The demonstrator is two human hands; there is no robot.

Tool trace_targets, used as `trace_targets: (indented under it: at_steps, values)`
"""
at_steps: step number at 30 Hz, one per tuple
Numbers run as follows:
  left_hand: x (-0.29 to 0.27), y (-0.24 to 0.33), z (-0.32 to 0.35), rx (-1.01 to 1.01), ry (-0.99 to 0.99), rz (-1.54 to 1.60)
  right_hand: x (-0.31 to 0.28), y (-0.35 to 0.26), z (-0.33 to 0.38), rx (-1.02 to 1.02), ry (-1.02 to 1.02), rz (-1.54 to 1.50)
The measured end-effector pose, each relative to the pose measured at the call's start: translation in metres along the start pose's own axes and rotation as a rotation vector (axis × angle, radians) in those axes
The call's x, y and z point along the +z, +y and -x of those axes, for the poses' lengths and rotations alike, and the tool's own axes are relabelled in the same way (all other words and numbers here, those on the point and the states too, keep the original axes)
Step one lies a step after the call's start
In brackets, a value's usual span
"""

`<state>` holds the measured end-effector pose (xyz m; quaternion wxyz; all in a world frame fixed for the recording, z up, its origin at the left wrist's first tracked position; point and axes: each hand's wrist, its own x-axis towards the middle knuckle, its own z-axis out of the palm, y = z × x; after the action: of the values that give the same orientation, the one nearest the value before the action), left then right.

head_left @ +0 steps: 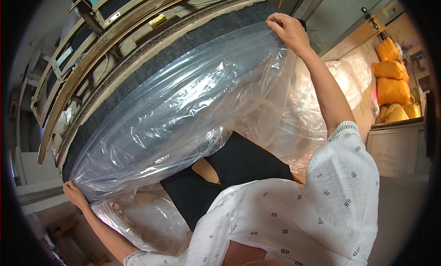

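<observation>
A wide sheet of clear plastic film (183, 100) stretches between my two hands, its upper edge pulled nearly straight across a dark grey padded surface (183, 53). At the far right my right hand (288, 32) pinches one corner of the film, thumb against fingers. Low on the left, my left hand (75, 194) is closed on the other end, where the film bunches into folds. The rest of the film hangs in shiny creases over the front of the surface, down toward my lap.
Behind the padded surface runs a long machine frame (85, 100) with wooden rails and metal brackets. More crumpled clear plastic (344, 82) lies at the right, and some hangs below my left arm. Orange bundles (392, 90) are stacked on a white cabinet (395, 149) at the far right.
</observation>
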<state>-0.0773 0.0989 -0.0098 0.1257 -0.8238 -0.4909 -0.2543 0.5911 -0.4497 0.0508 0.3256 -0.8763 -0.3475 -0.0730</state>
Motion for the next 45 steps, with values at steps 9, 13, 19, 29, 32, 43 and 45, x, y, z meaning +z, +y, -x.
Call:
trace_targets:
  at_steps: [9, 13, 19, 29, 32, 43, 45]
  values:
    - [0.002, -0.016, 0.000, -0.034, -0.011, -0.019, -0.035, 0.018, 0.005, -0.099, -0.287, -0.043]
    - [0.001, -0.025, 0.000, -0.065, 0.003, -0.076, -0.057, 0.052, 0.025, -0.198, 0.168, 0.361]
    - [0.010, -0.022, -0.007, -0.125, -0.059, -0.162, -0.061, 0.069, 0.044, 0.059, 0.361, -0.295]
    - [0.015, -0.045, -0.014, -0.183, -0.034, -0.183, 0.027, 0.097, 0.146, 0.323, 0.121, -0.541]
    - [0.016, -0.040, -0.010, -0.230, -0.067, -0.161, 0.012, 0.103, 0.129, 0.363, -0.169, -0.774]
    - [0.016, -0.049, -0.011, -0.259, -0.047, -0.111, -0.071, 0.046, 0.069, 0.051, 0.333, -0.314]
    - [0.016, -0.045, -0.009, -0.261, -0.038, -0.074, -0.078, 0.043, 0.060, 0.080, 0.285, -0.257]
